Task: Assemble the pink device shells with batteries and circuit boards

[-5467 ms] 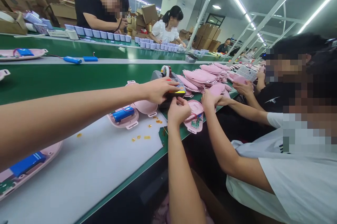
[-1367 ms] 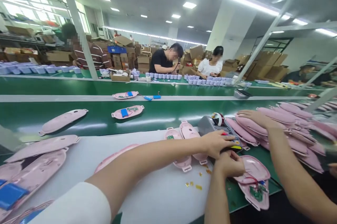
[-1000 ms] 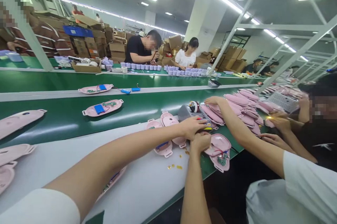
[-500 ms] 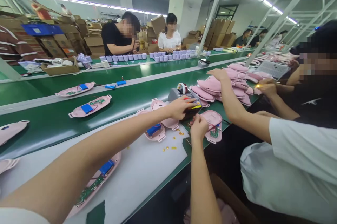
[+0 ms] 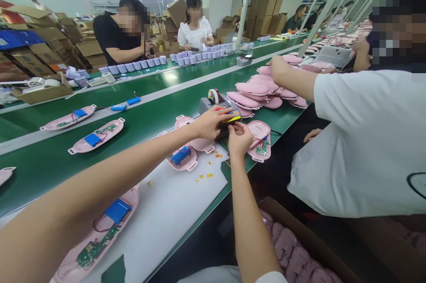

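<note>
Left hand (image 5: 210, 122) laid on top of tape dispenser (image 5: 218, 106) at near belt edge, fingers curled over it. Right hand (image 5: 238, 138) just below dispenser's front, fingertips pinched together on something too small to tell. Open pink shell (image 5: 260, 140) just right of hands, shell with blue battery (image 5: 180, 157) just left; co-worker's hand (image 5: 278, 65) on pink stack (image 5: 262, 90) beyond.

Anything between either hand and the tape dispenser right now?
Nothing visible. The left hand already rests on the tape dispenser, and the right hand is at its front edge, fingertips pinched there. The open pink shells lie beside it, not in the path.
</note>
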`<control>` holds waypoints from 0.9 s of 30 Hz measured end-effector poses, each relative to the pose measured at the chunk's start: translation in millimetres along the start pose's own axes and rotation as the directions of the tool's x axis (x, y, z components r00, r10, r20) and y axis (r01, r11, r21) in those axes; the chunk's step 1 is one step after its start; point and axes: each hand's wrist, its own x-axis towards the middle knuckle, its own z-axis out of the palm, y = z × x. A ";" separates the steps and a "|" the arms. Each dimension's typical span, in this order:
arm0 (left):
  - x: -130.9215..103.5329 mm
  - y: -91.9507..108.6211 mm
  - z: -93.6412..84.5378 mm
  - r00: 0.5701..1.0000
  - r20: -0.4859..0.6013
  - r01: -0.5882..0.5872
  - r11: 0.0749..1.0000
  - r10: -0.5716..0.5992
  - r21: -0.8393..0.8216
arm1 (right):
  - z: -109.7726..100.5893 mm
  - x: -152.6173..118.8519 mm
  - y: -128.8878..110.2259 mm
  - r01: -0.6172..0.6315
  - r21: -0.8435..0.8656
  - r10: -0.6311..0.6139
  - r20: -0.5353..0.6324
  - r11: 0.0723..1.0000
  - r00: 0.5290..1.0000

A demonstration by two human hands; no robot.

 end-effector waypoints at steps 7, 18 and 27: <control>0.0 1.8 -1.2 1.000 0.001 -0.001 1.000 0.001 0.004 | 4.1 -2.9 11.1 0.172 -0.139 -0.176 -0.020 0.975 0.984; 0.4 -1.2 -0.4 1.000 0.003 -0.003 1.000 0.003 0.030 | -14.5 5.0 21.5 0.430 -0.188 -0.397 0.189 0.883 0.898; 3.0 -5.1 -4.4 0.999 0.049 -0.020 0.999 0.018 0.044 | -44.9 -22.5 32.1 0.411 -0.196 -0.372 0.210 0.890 0.904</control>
